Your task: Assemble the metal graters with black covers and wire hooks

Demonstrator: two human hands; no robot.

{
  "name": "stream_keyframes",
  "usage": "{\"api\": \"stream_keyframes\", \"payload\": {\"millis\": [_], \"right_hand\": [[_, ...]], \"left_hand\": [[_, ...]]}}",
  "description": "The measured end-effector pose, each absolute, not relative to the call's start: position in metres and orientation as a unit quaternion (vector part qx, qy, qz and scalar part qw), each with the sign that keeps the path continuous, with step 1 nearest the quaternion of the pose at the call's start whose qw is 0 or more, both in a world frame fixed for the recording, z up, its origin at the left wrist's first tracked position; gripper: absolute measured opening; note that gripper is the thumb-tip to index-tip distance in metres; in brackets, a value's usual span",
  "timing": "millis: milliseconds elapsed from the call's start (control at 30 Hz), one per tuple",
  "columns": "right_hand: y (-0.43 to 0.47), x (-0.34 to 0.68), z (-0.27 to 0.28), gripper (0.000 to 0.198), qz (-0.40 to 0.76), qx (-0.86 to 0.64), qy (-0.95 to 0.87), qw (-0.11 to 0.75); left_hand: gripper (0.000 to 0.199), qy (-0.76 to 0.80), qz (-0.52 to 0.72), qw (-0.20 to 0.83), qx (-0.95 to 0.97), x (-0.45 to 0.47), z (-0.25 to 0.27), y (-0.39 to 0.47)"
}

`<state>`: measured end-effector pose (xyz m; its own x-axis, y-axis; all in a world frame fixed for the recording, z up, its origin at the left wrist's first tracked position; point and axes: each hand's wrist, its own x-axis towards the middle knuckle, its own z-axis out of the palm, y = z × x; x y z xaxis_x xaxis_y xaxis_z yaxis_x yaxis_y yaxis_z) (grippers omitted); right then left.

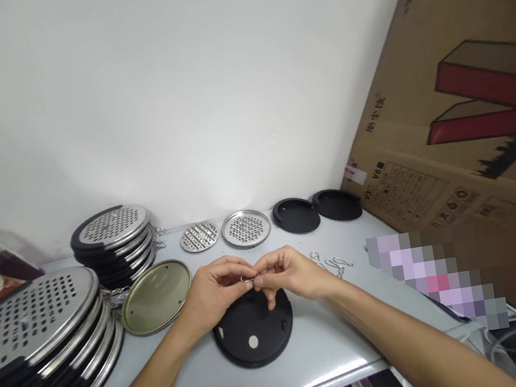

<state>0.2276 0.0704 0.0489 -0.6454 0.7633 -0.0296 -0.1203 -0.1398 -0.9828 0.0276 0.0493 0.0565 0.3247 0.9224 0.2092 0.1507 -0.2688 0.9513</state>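
Thumb and fingers of my left hand (217, 289) and my right hand (294, 273) meet in a pinch around a small wire metal ring (246, 279). Most of it is hidden by the fingertips. Directly below them, a round black disc (268, 341) with a pale round spot lies on the table, its far edge covered by my hands. To the right of my right hand lie several loose wire hooks (339, 264). An olive-coloured round metal plate (158, 297) with small holes is just left of my left hand.
Two stacks of round graters with black rims, a near stack (38, 317) and a far stack (112, 228), stand at left. Along the wall lie a grater disc (199, 236), a rimmed grater disc (246, 227) and two black lids (297, 215). A large cardboard box (409, 164) leans at right.
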Motion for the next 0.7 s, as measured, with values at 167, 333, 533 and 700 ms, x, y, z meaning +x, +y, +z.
{"api": "stream_keyframes", "payload": {"millis": [167,333,533,700], "right_hand": [[0.072,0.2329,0.0482,0.028,0.676,-0.277,-0.63,0.263],[0.0741,0.2334,0.048,0.035,0.744,-0.252,-0.558,0.269],[0.077,0.229,0.0448,0.039,0.786,-0.243,-0.466,0.325],[0.0772,0.2279,0.0429,0.039,0.8,-0.243,-0.456,0.306]], "left_hand": [[0.009,0.395,0.363,0.5,0.68,0.0238,0.0554,0.0536],[0.019,0.402,0.342,0.541,0.656,0.0215,0.0587,0.0522],[0.018,0.413,0.376,0.598,0.576,0.0199,0.0566,0.0511],[0.021,0.433,0.385,0.581,0.571,0.0231,0.0553,0.0507]]}}
